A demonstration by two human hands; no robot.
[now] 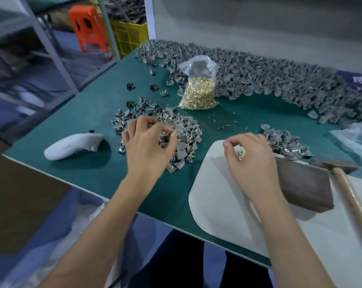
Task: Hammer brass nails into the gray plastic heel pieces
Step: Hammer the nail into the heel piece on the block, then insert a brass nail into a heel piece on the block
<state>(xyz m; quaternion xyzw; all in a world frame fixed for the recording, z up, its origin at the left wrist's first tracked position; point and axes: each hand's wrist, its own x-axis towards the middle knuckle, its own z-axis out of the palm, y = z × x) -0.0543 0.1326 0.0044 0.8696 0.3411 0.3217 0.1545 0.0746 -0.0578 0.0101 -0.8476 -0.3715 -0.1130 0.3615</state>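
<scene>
Where the desk [88, 171] edge crosses the lower half of the frame, two bare forearms reach up over it from the bottom. At lower right a white board [213, 196] lies on the green top, with a dark brown block [306, 183] resting on it and a wooden-handled hammer [342, 173] lying just beside the block, its handle running off the right edge. The right hand [252, 159] hovers over the board's upper edge, its fingers [232, 145] curled round a small cluster of brass nails [239, 153]. Left of centre, the left hand [149, 146] rests on a heap of gray heel pieces [184, 138], thumb and forefinger pinched together on something among them; which piece it is cannot be made out. A smaller heap of heel pieces [286, 142] lies just right of the right hand. A white shoe-shaped form [72, 145] lies at middle left. Farther back, at centre, a clear bag of nails [197, 90] stands open, with a few loose nails scattered on the green surface below it. Behind it a long bank of gray pieces [269, 75] curves across the upper right. At upper left, blurred, stand an orange stool [87, 28] and a yellow crate [130, 36]. A clear plastic bag [356, 142] is cut off at the right edge.
</scene>
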